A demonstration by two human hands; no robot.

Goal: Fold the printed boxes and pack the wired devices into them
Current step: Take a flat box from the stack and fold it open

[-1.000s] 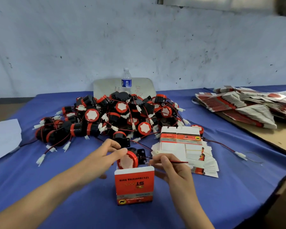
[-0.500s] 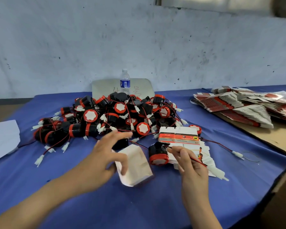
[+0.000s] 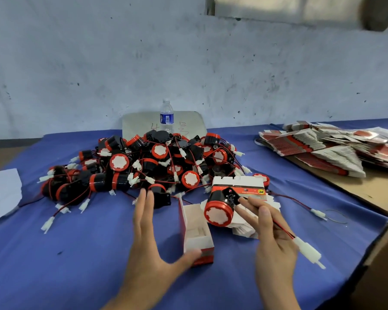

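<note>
Right hand (image 3: 276,240) pinches the red wire of a black-and-red round wired device (image 3: 220,209), dangling it just at 2 o'clock of the open red-and-white printed cardboard box (image 3: 196,233), long axis toward 12, which the spread left hand (image 3: 150,249) steadies by thumb.

Left hand (image 3: 152,249): forearm entering from below, palm down, fingers straight and together pointing away, thumb spread wide to its right, tip blurred. Nothing held in its grip.
Right hand (image 3: 271,238): forearm from below, index extended forward, thumb and fingers pinching a thin wire.
</note>
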